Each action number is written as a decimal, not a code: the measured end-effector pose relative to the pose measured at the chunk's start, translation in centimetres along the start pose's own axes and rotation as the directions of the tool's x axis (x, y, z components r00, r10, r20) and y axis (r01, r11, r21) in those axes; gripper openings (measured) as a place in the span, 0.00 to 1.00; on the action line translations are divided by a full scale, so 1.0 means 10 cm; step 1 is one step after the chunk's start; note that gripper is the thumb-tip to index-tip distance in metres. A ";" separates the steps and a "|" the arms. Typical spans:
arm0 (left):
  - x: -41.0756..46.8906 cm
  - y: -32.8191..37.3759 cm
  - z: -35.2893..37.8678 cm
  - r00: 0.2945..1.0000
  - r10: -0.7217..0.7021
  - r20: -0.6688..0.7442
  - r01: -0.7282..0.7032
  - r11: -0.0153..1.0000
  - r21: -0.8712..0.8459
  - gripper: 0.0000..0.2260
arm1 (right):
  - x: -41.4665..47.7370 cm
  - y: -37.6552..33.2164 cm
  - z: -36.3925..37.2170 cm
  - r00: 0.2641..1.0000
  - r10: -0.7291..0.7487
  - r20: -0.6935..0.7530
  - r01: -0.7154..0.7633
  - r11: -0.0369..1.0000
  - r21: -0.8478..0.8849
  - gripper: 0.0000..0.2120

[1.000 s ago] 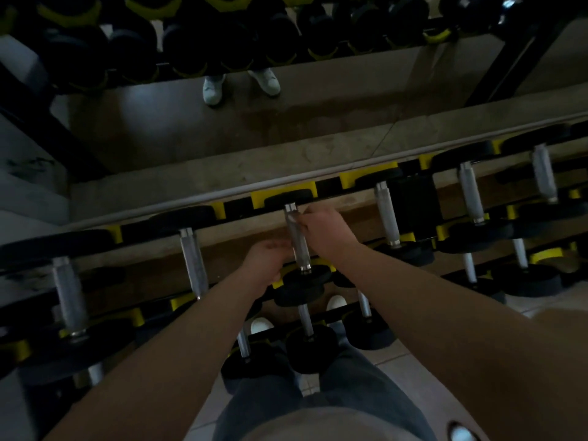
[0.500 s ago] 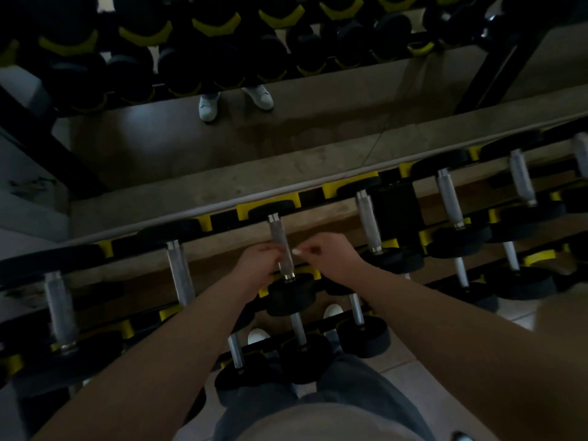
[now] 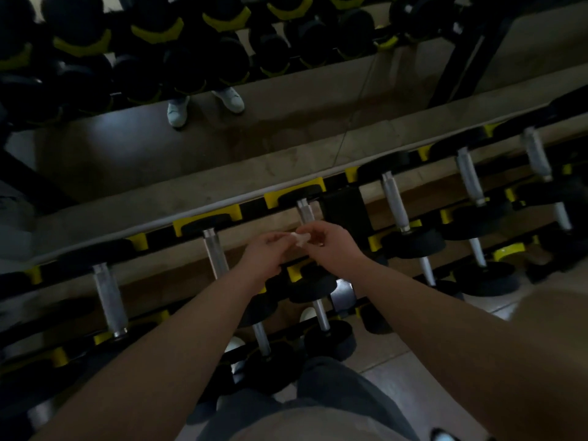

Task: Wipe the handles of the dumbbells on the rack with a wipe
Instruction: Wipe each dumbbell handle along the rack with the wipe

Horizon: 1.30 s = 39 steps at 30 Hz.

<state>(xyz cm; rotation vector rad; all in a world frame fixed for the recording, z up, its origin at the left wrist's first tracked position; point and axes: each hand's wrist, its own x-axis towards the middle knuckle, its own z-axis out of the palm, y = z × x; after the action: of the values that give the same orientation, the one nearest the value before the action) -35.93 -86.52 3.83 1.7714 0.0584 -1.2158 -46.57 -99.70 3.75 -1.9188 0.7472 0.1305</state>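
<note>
The left hand [image 3: 265, 254] pinches one edge of the small crumpled white wipe [image 3: 300, 238]. At its three o'clock, the right hand [image 3: 332, 246] pinches the other edge. The wipe looks soft and light. It should wrap mid-length around the knurled silver dumbbell handle [image 3: 304, 212], at twelve o'clock on the black-and-yellow rack [image 3: 234, 213].

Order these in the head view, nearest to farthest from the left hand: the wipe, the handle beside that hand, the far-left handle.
1. wipe: centre, pinched by the left hand.
2. handle beside that hand: just to its left.
3. far-left handle: farther out leftward.
</note>
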 end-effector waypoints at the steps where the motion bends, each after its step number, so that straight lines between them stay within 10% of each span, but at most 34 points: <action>1: 0.03 0.03 0.08 1.000 -0.019 -0.005 0.019 1.000 -0.014 0.06 | -0.01 0.05 -0.07 0.998 -0.060 -0.001 0.060 0.997 -0.058 0.13; 7: 0.15 0.01 0.44 0.987 -0.160 -0.013 0.158 0.983 -0.091 0.06 | 0.11 0.28 -0.34 0.931 -0.355 0.080 0.357 0.847 -0.395 0.11; 14: 0.22 -0.07 0.55 0.968 -0.228 -0.109 0.207 0.963 -0.172 0.07 | 0.53 0.28 -0.36 0.916 -0.394 -0.081 0.317 0.832 -0.455 0.10; 25: 0.42 -0.20 0.64 0.966 -0.212 -0.150 0.189 0.970 -0.152 0.11 | 0.47 0.46 -0.46 0.786 -0.357 0.506 0.610 0.584 -0.536 0.12; 28: 0.42 -0.18 0.68 0.969 -0.217 -0.119 0.192 0.962 -0.191 0.11 | 0.46 0.50 -0.45 0.812 -0.335 0.477 0.564 0.658 -0.498 0.11; 34: 0.46 -0.20 0.69 0.962 -0.246 -0.120 0.222 0.958 -0.183 0.13 | 0.78 0.29 -0.40 0.950 -0.313 -0.015 0.285 0.881 -0.379 0.10; 39: 0.47 -0.14 0.63 0.966 -0.233 -0.111 0.214 0.964 -0.156 0.11 | 0.69 0.37 -0.44 0.956 -0.262 0.132 0.293 0.862 -0.414 0.09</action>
<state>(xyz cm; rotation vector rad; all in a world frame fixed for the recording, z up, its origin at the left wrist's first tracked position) -38.69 -92.34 -0.91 1.7490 0.4219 -1.2218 -44.11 -107.50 0.07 -2.4095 0.4033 0.1959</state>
